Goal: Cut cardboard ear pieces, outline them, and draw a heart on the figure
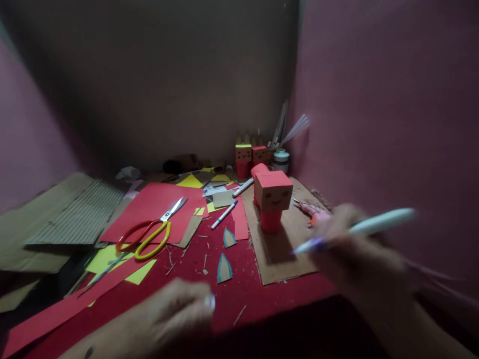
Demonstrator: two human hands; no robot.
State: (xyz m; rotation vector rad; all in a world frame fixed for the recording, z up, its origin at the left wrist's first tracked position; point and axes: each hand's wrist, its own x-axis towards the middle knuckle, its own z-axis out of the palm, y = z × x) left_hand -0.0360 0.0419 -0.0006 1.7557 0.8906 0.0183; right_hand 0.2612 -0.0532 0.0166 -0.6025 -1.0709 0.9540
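Observation:
My right hand (348,244), blurred, is closed around a white marker (381,222) whose purple tip points left over the cardboard sheet. At the table's front edge my left hand (179,306) is curled up, with a small whitish bit at its fingertips too smeared to name. A cardboard figure (275,197) stands on the cardboard sheet (277,267), with a drawn face, a red top and a red base. Two pointed cardboard pieces edged in blue, the upper piece (229,238) and the lower piece (225,269), lie on the red surface between my hands.
Scissors (166,217) rest on red paper (149,197) at left. A capped marker (224,214) lies mid-table. A pink glue gun (314,212) is beside my right hand. Similar figures (243,154) and a jar (280,160) stand behind. Corrugated cardboard (75,214) is at far left.

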